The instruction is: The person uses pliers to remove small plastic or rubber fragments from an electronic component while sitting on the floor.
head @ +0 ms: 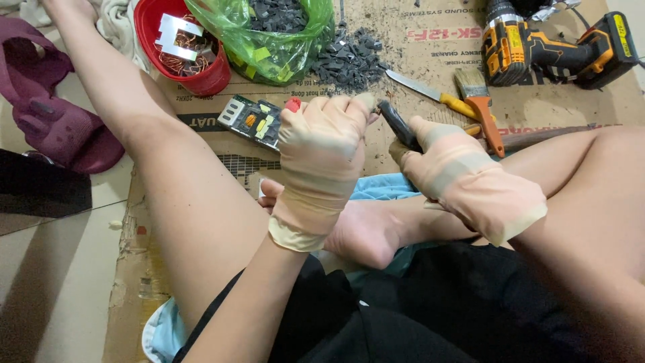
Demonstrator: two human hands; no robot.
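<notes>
At the far left lie purple sandals [54, 114], then a red bowl [183, 47] with copper wire and a green bag [275, 37]. The gloved left hand [321, 158] is clenched around a small part, mostly hidden. Just beside it, the right hand [463, 176] grasps a dark-handled tool [398, 125], its tip touching the left fingers. A cordless drill [557, 50] lies far right.

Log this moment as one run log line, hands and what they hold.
left hand: gloved, pinching small part | right hand: gloved, holding dark-handled tool | nearby: circuit board, paintbrush
</notes>
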